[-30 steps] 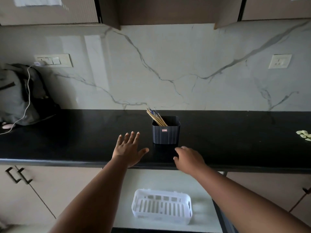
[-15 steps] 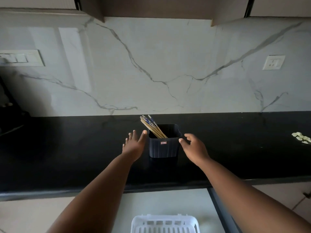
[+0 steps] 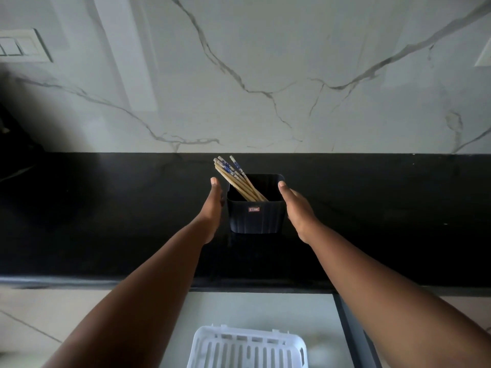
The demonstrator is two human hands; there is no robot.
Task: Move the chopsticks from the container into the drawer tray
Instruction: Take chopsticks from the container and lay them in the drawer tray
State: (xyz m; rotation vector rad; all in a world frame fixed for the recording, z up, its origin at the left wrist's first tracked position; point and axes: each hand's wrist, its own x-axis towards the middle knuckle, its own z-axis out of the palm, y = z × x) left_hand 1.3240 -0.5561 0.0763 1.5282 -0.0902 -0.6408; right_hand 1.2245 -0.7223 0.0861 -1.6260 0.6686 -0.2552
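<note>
A dark square container (image 3: 255,217) stands on the black countertop (image 3: 106,221) near the wall. Several wooden chopsticks (image 3: 235,179) with blue-patterned tops lean out of it toward the upper left. My left hand (image 3: 214,205) is at the container's left side, fingers straight, edge-on to the camera. My right hand (image 3: 296,205) is at the right side, its thumb at the rim; whether either hand touches the wall I cannot tell. A white slotted drawer tray (image 3: 247,347) lies in the open drawer below the counter edge.
A marble backsplash rises behind the counter. A switch plate (image 3: 21,46) is on the wall at the left, a socket (image 3: 485,55) at the far right. The open drawer's dark right edge (image 3: 356,333) runs beside the tray.
Both hands moved forward from the counter's front edge to either side of the container. The view closed in on the container and tilted down.
</note>
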